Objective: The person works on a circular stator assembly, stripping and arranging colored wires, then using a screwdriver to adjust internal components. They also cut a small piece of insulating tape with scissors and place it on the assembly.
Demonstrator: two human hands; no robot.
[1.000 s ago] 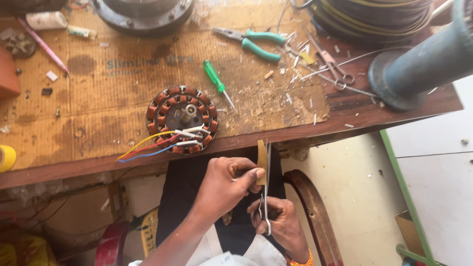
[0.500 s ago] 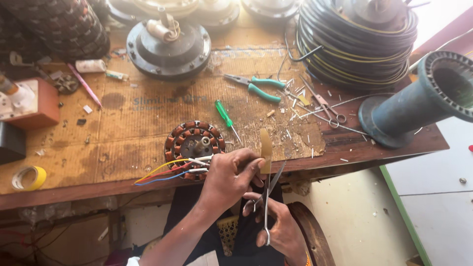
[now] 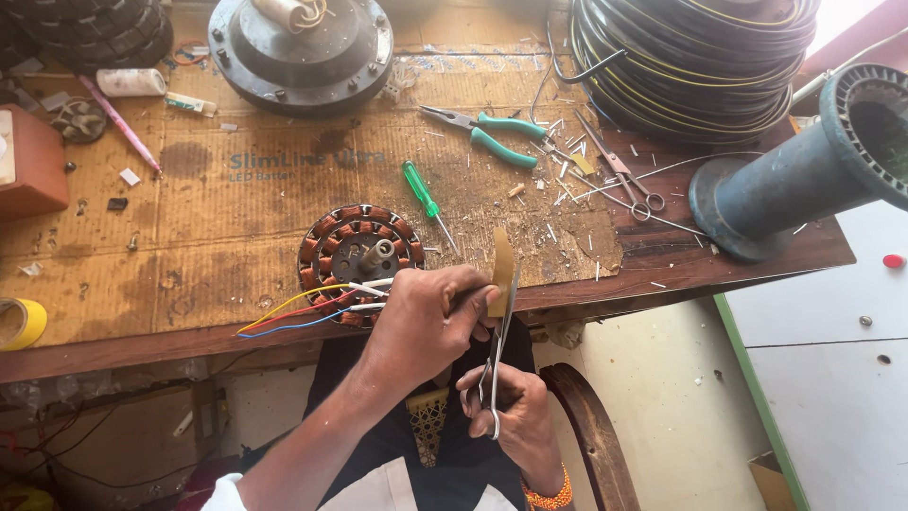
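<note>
Now, left hand (image 3: 421, 322) fingers pinching tan strip (image 3: 501, 270), right hand (image 3: 506, 407) fingers thru scissors (image 3: 498, 355) handles, blades on strip.

Taking the copper-wound stator (image 3: 360, 262) as landmark: to its left the cardboard-covered counter (image 3: 199, 246) lies open as far as the yellow tape roll (image 3: 21, 323) at the edge. Above it, bare cardboard runs up to the dark motor housing (image 3: 301, 40). Just right of it the green screwdriver (image 3: 426, 201) lies slantwise, and beyond that green-handled pliers (image 3: 492, 133), scissors (image 3: 624, 180) and wire clippings clutter the way. Far right, the blue spool (image 3: 804, 170) and cable coil (image 3: 690, 57) block passage. Coloured wires (image 3: 293, 312) trail off its lower left.
</note>
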